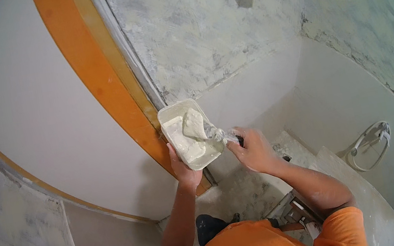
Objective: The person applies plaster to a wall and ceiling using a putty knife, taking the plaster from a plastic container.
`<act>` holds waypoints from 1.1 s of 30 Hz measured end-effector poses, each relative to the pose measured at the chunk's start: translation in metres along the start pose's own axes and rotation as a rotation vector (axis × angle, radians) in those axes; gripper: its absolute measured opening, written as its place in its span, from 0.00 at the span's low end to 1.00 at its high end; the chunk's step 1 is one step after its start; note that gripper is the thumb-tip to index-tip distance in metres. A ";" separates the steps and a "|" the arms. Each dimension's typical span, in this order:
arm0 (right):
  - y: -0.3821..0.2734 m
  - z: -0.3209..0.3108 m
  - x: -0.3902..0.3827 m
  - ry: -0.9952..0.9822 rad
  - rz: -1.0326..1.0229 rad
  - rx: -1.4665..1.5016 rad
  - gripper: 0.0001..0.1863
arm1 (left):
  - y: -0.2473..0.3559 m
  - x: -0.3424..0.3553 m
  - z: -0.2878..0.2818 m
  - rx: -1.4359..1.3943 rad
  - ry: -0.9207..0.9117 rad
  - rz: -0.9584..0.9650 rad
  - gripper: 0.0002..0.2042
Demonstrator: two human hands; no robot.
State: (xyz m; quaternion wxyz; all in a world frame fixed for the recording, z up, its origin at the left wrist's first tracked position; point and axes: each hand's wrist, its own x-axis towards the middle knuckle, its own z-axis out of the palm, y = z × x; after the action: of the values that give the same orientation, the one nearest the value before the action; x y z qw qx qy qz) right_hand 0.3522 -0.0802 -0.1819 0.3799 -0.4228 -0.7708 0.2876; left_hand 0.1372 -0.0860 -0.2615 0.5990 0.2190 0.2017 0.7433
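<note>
Now putty knife (196, 124) beyond right-hand fingers (236, 143)

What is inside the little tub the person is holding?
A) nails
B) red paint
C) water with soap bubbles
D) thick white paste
D: the tub held from below by the left hand holds lumps of thick white paste, and the blade of the putty knife in the right hand is coated with it.

No packages, labels, signs or screens show anywhere in this view of the plastered walls.
</note>
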 end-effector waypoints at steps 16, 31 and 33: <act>-0.048 -0.060 -0.003 0.100 -0.250 -0.163 0.21 | -0.015 -0.011 0.003 -0.116 -0.156 -0.177 0.32; -0.042 -0.017 -0.018 -0.178 -0.330 -0.645 0.34 | 0.039 0.013 0.062 0.032 -0.033 0.218 0.34; -0.050 -0.023 -0.019 -0.188 -0.339 -0.624 0.34 | 0.044 0.017 0.059 0.054 -0.059 0.263 0.34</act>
State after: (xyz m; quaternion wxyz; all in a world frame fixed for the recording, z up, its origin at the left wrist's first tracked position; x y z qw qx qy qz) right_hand 0.3568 -0.1179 -0.1381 0.2023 -0.3561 -0.9122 0.0092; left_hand 0.1319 -0.0758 -0.1868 0.4959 0.2812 0.1734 0.8031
